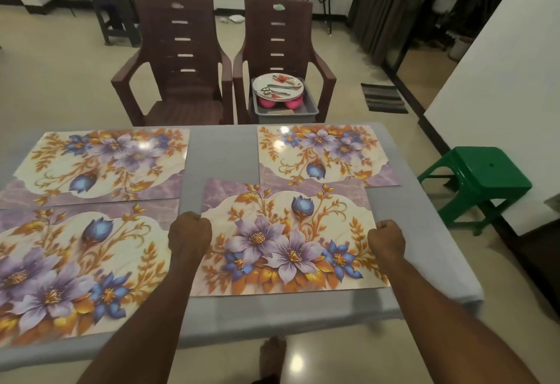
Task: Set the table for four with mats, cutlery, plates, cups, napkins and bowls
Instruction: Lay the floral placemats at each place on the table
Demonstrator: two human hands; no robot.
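Your left hand (190,233) grips the left edge of the near-right mat (288,241), fingers curled round that edge; your right hand (387,239) grips the right edge of the same mat, fingers clenched on it in the same way; both forearms reach in from the near side of the worktop (224,153), which is covered in grey.

The mat you hold lies flat on the worktop at the near right, its purple band at the far side and its large flowers toward you; its far-right corner overlaps the near edge of the far-right mat (327,153); the near-left mat (75,268) lies just beside your left forearm, its near edge close to the near edge of the worktop; the far-left mat (100,162) sits beyond it, the two touching or nearly so along their long sides; a strip of bare grey runs between the left pair and the right pair.

Past the far edge stand two brown chairs (178,59), side by side; on the seat of the right one rests a grey tub (312,108); in it lie plates (278,88), stacked, with cutlery (277,89) on top and pink cups or bowls (266,102) under them, which of the two you cannot tell; a green stool (481,174) stands on the floor right of the worktop; a bare foot (272,356) shows on the floor near you.
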